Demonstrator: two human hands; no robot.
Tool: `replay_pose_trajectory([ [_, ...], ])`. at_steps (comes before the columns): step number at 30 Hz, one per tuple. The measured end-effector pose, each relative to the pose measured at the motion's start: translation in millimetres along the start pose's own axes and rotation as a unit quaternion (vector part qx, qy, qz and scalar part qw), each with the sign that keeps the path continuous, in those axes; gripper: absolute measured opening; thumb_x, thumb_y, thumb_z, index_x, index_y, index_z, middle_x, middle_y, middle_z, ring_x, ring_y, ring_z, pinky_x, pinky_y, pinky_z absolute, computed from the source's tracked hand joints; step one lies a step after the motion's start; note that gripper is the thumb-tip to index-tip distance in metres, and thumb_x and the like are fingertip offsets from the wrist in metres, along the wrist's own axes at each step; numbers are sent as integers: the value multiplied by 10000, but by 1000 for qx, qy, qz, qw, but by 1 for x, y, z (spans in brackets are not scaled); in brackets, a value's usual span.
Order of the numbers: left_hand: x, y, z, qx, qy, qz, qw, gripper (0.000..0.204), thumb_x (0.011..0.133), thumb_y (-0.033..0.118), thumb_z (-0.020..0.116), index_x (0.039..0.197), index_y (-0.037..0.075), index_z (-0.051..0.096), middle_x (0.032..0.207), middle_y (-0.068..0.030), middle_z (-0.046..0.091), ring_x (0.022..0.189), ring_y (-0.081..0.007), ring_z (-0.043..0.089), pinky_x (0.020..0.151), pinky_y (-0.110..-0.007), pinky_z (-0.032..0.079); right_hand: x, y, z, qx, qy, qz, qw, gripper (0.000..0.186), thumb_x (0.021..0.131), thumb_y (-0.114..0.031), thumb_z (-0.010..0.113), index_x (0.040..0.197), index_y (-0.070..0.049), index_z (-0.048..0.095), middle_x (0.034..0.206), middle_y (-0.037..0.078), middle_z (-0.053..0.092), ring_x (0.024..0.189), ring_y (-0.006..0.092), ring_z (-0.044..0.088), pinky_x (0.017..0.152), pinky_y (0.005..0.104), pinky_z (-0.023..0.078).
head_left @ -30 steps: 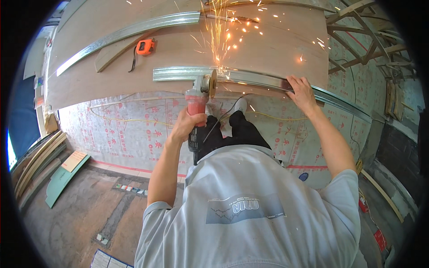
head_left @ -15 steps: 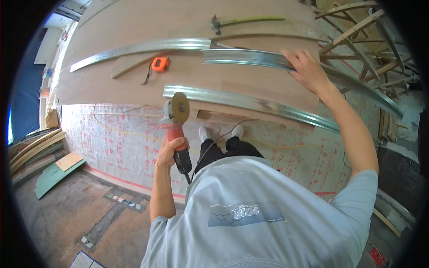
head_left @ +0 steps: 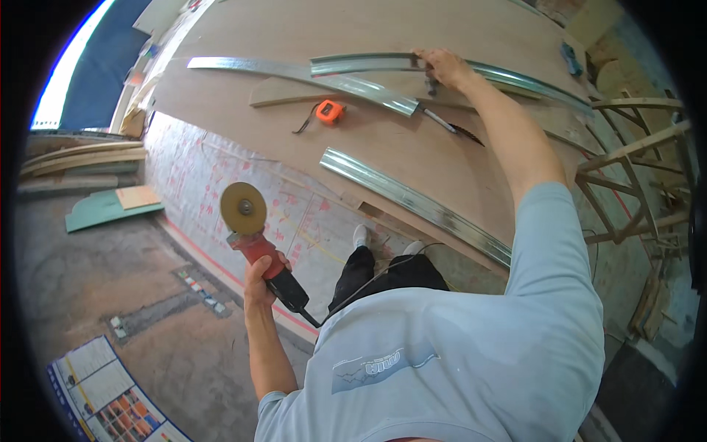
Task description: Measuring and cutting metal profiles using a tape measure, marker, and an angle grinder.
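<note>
My left hand (head_left: 265, 276) is closed around the red and black body of an angle grinder (head_left: 254, 247). The grinder's round yellowish disc faces up, off to the left of the table. Far out over the table, my right hand (head_left: 445, 70) grips a long silvery metal channel (head_left: 361, 65) near its middle. Beneath that channel lies a hammer (head_left: 431, 85), partly covered. A second metal channel (head_left: 368, 92) rests on the board just nearer, and a third (head_left: 416, 199) lies along the near edge.
An orange tape measure (head_left: 329, 112) sits on the wooden table board (head_left: 243, 33) near a curved wood strip (head_left: 283, 92). A slim tool with a dark end (head_left: 440, 120) lies beside the second channel. Wooden frames (head_left: 633, 162) stand at right. The grinder's cord (head_left: 368, 283) crosses my legs.
My right hand has lifted the channel and carried it farther across the table, over the hammer. The grinder has moved left, away from the near channel. The view has turned.
</note>
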State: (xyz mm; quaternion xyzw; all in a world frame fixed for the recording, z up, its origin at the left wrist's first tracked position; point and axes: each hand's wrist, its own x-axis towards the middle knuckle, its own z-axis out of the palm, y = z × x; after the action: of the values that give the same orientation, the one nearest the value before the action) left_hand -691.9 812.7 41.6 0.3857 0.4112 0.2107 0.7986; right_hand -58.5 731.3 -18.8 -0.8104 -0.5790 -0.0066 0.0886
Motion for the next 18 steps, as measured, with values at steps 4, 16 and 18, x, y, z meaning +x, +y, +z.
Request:
replay_pose_trajectory([
  [4,-10,5,11,-28,4,43,999,469,855,251,730,1221,48,518,940,-122,639,844,-263,653,818,-407,560,23,4,15,-11,1,62,998,645,888,-71,660,1493,-180,463,1208,174,657,1130,373,621,997,460,504],
  [16,69,-39,208,-44,-124,74,989,277,904,201,695,1096,3,669,1012,-99,704,945,-197,660,883,-371,536,-246,-281,-77,453,50,55,889,596,819,-229,796,1313,-36,526,1126,194,682,1043,332,681,886,408,527],
  [18,68,-60,250,-28,-173,20,984,313,894,202,705,1106,-21,651,1064,-112,693,952,-192,659,877,-356,542,-257,-277,-90,449,61,147,879,639,791,-210,798,1331,-46,499,1120,209,680,1028,374,678,866,420,530],
])
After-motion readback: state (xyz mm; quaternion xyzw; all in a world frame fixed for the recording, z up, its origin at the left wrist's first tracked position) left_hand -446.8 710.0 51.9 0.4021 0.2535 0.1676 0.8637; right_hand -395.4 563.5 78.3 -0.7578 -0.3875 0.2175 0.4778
